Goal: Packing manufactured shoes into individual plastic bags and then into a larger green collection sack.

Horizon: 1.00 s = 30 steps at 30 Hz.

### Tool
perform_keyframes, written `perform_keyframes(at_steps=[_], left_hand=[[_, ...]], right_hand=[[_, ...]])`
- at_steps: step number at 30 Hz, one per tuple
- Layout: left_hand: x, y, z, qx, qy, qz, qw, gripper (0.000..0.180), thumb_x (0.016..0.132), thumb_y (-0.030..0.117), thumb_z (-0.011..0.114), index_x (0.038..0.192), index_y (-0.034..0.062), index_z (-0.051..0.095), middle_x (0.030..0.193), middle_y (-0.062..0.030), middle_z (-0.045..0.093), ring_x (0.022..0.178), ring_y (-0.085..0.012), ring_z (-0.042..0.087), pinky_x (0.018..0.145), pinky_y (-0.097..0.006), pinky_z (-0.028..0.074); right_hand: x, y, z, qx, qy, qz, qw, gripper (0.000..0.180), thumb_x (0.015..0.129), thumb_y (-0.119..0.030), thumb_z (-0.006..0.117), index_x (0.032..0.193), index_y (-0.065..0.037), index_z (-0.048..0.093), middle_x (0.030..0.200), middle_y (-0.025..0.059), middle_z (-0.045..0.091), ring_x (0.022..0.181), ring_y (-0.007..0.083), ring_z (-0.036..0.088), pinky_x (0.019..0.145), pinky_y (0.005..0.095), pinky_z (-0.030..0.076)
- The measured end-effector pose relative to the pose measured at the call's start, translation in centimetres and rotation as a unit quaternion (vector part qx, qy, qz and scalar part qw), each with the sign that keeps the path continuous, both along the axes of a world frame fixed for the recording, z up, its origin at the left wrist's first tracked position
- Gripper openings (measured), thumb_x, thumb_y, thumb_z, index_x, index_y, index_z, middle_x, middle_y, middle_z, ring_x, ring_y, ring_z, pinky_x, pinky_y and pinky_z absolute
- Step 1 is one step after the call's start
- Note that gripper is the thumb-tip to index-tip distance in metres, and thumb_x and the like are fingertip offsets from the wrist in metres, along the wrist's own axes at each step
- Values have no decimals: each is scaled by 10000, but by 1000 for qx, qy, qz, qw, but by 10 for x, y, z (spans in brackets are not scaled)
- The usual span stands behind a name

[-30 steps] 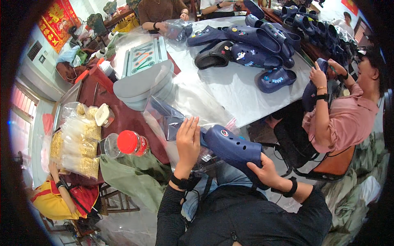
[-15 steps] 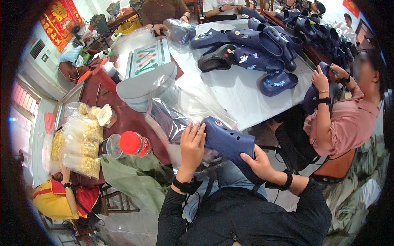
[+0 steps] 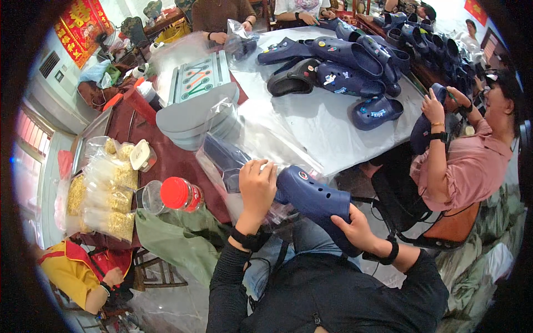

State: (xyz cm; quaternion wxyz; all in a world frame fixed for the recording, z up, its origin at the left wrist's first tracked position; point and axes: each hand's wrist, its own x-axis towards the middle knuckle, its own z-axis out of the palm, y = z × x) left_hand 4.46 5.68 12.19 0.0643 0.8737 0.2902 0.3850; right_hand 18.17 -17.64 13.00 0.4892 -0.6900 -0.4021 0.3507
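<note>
Across my lap lies a navy clog (image 3: 315, 195) with a round charm and holes near its toe. My right hand (image 3: 357, 228) grips its heel end, thumb on top. At the clog's toe, my left hand (image 3: 259, 186) has its fingers curled on a clear plastic bag (image 3: 214, 172); the exact grip is partly hidden. Inside that bag a second navy clog (image 3: 226, 154) shows through the film. More clear bags (image 3: 272, 130) lie flat beyond my left hand. A pile of navy clogs (image 3: 347, 55) with charms, plus a black clog (image 3: 293, 77), rests on the white tabletop (image 3: 311, 139).
Stacked grey insoles (image 3: 194, 119) and a tray of coloured pieces (image 3: 200, 77) stand to the left. Nearer are a red-lidded jar (image 3: 180, 194), green cloth (image 3: 177, 238) and bags of yellowish food (image 3: 114, 194). A pink-sleeved co-worker (image 3: 463, 161) handles a clog at right.
The held clog has shifted slightly right and down with my right hand. My left fingers have curled in, and the bagged clog shows more clearly. The yellow-sleeved person's arm has lowered.
</note>
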Motion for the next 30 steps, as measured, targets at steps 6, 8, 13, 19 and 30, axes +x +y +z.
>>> perform_keyframes(at_steps=[6, 8, 13, 19, 30], left_hand=[[9, -2, 1, -5, -39, -20, 999, 173, 800, 117, 638, 960, 61, 673, 957, -83, 654, 945, -281, 580, 823, -391, 439], [8, -7, -1, 5, -25, -30, 999, 185, 801, 120, 637, 973, 62, 671, 976, -86, 655, 967, -286, 581, 836, -399, 437], [5, -19, 1, -10, -24, -74, 997, 248, 808, 118, 628, 1051, 79, 654, 1068, -111, 632, 1041, -316, 561, 902, -435, 413], [-2, -22, 0, -49, -24, -90, 994, 282, 822, 84, 610, 1101, 91, 646, 1183, -140, 583, 1161, -339, 499, 982, -469, 358], [-7, -28, -3, -65, -24, -139, 988, 347, 822, 87, 575, 1166, 114, 607, 1248, -99, 546, 1224, -310, 446, 1029, -524, 272]], right_hand=[[-7, 2, 7, 14, 51, 6, 999, 346, 882, -144, 608, 1169, 25, 515, 1087, 94, 608, 985, 141, 551, 866, 287, 439], [-4, 8, 1, 17, 74, 8, 997, 339, 895, -160, 594, 1167, 26, 513, 1084, 91, 606, 982, 135, 550, 866, 286, 441], [-15, 33, 1, 32, 189, 12, 981, 345, 924, -144, 546, 1221, 11, 460, 1109, 59, 577, 973, 105, 540, 846, 271, 453], [-21, 64, -12, 65, 243, 27, 968, 353, 940, -123, 513, 1258, -3, 421, 1116, 34, 554, 970, 87, 529, 835, 258, 456], [-21, 113, -21, 100, 222, 96, 965, 422, 911, -43, 497, 1316, -10, 380, 1221, 40, 489, 1128, 106, 438, 975, 266, 342]])
